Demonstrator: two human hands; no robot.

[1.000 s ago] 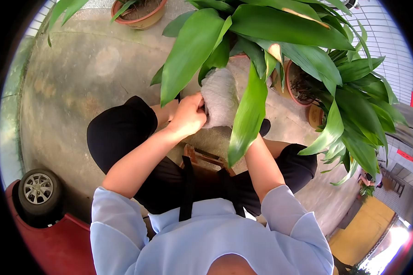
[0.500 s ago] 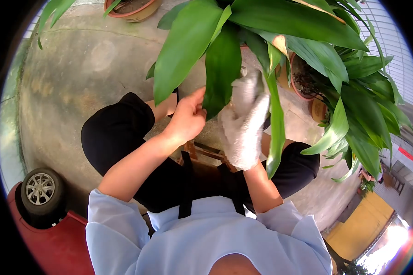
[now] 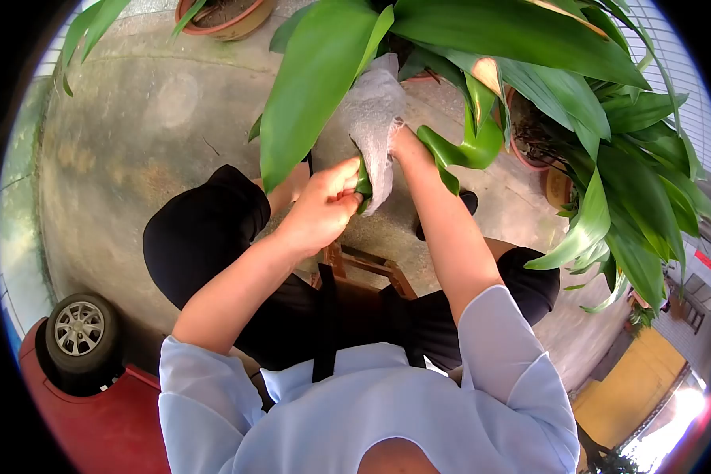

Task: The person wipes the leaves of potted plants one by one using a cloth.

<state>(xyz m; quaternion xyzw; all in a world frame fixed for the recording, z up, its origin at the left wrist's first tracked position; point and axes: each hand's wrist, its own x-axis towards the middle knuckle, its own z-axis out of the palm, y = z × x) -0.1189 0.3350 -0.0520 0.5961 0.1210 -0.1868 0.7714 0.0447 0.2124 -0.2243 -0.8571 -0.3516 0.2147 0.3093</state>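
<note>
Wooden frame [image 3: 401, 281] between knees. Left hand [image 3: 321, 204] pinches leaf [image 3: 363, 182] tip, ahead of frame. Right hand [image 3: 400, 137] mostly hidden by grey cloth [image 3: 375, 99] touching that leaf; grip can't tell. Concrete floor [image 3: 114, 166] open leftward to greenish strip [image 3: 25, 186]. Right pot [image 3: 528, 163] holds stems; top-left pot [image 3: 233, 30], soil.

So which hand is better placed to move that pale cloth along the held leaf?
Likely the right hand: it is mostly covered by the cloth, which lies over the leaf. The left hand has its fingers closed on the leaf's tip.
</note>
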